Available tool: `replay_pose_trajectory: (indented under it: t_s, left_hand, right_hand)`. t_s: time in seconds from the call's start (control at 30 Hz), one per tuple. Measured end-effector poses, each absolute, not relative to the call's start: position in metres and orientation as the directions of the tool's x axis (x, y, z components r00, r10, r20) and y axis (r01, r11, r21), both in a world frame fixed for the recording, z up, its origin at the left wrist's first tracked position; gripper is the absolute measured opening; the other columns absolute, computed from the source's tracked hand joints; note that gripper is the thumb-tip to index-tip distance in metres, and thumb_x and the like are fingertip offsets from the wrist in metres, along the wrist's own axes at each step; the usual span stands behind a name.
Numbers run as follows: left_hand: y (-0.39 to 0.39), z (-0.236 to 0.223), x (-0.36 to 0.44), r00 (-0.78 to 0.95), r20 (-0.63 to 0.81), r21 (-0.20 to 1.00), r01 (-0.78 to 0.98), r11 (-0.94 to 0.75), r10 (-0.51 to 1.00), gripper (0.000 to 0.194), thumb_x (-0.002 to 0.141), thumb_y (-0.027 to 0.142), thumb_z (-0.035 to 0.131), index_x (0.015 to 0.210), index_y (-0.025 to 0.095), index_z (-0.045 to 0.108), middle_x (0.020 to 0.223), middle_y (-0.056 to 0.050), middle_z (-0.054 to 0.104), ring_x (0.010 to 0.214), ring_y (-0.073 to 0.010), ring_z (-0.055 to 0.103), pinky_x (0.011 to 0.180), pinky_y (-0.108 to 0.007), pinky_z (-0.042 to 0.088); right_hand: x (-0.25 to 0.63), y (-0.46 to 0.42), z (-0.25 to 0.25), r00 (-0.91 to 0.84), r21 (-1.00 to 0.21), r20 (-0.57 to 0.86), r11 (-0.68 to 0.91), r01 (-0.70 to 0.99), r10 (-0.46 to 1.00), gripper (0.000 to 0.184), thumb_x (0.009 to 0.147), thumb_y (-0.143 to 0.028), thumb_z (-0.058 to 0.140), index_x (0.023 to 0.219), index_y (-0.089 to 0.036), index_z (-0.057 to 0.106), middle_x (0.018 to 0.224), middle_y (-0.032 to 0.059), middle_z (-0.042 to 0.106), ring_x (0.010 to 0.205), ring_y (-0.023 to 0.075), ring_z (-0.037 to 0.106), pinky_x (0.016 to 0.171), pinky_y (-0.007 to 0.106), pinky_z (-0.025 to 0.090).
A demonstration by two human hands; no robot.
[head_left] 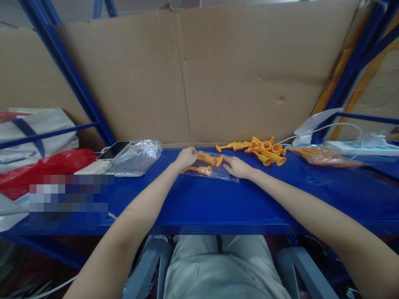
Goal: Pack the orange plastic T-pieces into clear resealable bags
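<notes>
On the blue tabletop (218,207), our hands are apart: left hand (187,157) curled, grip unclear; right hand (238,167) spread, probably steadying the clear bag (232,177). Orange pieces (206,159) lie between; loose orange pile (264,151) beyond, likely for easy reach.

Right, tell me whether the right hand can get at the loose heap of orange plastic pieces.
Probably yes: the heap lies uncovered on the blue shelf surface, just beyond the right hand, and nothing visible stands between them.
</notes>
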State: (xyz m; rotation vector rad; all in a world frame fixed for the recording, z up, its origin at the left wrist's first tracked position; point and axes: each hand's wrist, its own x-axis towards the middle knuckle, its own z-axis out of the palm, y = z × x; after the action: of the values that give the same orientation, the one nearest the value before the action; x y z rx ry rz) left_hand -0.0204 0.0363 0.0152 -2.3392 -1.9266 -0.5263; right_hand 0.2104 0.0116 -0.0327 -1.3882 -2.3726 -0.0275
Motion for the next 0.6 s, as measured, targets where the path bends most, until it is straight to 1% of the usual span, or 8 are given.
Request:
replay_pose_trajectory:
  t_s: [0.1, 0.23, 0.3, 0.43, 0.5, 0.6]
  left_hand:
    - [0.038, 0.013, -0.021, 0.129, 0.328, 0.201, 0.958, -0.202, 0.936, 0.029, 0.088, 0.018, 0.042, 0.097, 0.015, 0.069, 0.103, -0.010, 0.071, 0.100, -0.0212, 0.064, 0.082, -0.022, 0.045]
    - [0.040, 0.014, -0.020, 0.102, 0.339, 0.233, 0.954, -0.189, 0.935, 0.029, 0.086, 0.017, 0.044, 0.094, 0.015, 0.071, 0.102, -0.008, 0.072, 0.101, -0.0211, 0.064, 0.081, -0.021, 0.045]
    - [0.040, 0.016, -0.020, 0.088, 0.332, 0.250, 0.952, -0.177, 0.939, 0.029, 0.086, 0.018, 0.045, 0.095, 0.015, 0.072, 0.102, -0.009, 0.072, 0.099, -0.0210, 0.065, 0.079, -0.021, 0.045]
    - [0.040, 0.016, -0.022, 0.059, 0.310, 0.271, 0.951, -0.148, 0.949, 0.030, 0.087, 0.018, 0.043, 0.097, 0.014, 0.071, 0.100, -0.009, 0.072, 0.094, -0.0191, 0.066, 0.076, -0.020, 0.046]
    - [0.041, 0.015, -0.023, 0.059, 0.328, 0.255, 0.955, -0.149, 0.943, 0.030, 0.087, 0.018, 0.042, 0.096, 0.014, 0.071, 0.099, -0.009, 0.072, 0.094, -0.0186, 0.066, 0.077, -0.020, 0.046]
    - [0.040, 0.012, -0.024, 0.095, 0.371, 0.190, 0.966, -0.176, 0.924, 0.028, 0.085, 0.017, 0.043, 0.093, 0.016, 0.070, 0.098, -0.009, 0.072, 0.095, -0.0193, 0.066, 0.080, -0.022, 0.046]
  right_hand:
    - [0.211, 0.013, -0.032, -0.369, -0.175, 0.302, 0.431, 0.885, 0.879, 0.046, 0.089, -0.025, 0.045, 0.133, -0.013, 0.047, 0.132, 0.0161, 0.055, 0.120, 0.0253, 0.053, 0.100, 0.036, 0.041]
    - [0.210, 0.017, -0.033, -0.284, -0.181, 0.251, 0.333, 0.925, 0.925, 0.048, 0.091, -0.029, 0.043, 0.138, -0.021, 0.043, 0.136, 0.0116, 0.053, 0.123, 0.0274, 0.050, 0.099, 0.042, 0.041]
    - [0.209, 0.019, -0.033, -0.278, -0.183, 0.237, 0.324, 0.928, 0.931, 0.048, 0.091, -0.033, 0.042, 0.139, -0.023, 0.041, 0.137, 0.0105, 0.051, 0.127, 0.0280, 0.046, 0.099, 0.045, 0.040]
    - [0.209, 0.020, -0.030, -0.287, -0.211, 0.223, 0.334, 0.919, 0.932, 0.053, 0.092, -0.035, 0.041, 0.141, -0.017, 0.036, 0.141, 0.0154, 0.047, 0.132, 0.0297, 0.040, 0.102, 0.049, 0.036]
    - [0.209, 0.022, -0.028, -0.301, -0.231, 0.227, 0.351, 0.907, 0.926, 0.053, 0.091, -0.033, 0.041, 0.141, -0.016, 0.035, 0.142, 0.0166, 0.045, 0.133, 0.0298, 0.039, 0.103, 0.049, 0.035]
    - [0.209, 0.028, -0.026, -0.316, -0.234, 0.225, 0.366, 0.901, 0.922, 0.053, 0.091, -0.030, 0.042, 0.141, -0.016, 0.036, 0.143, 0.0166, 0.043, 0.133, 0.0298, 0.038, 0.105, 0.049, 0.033]
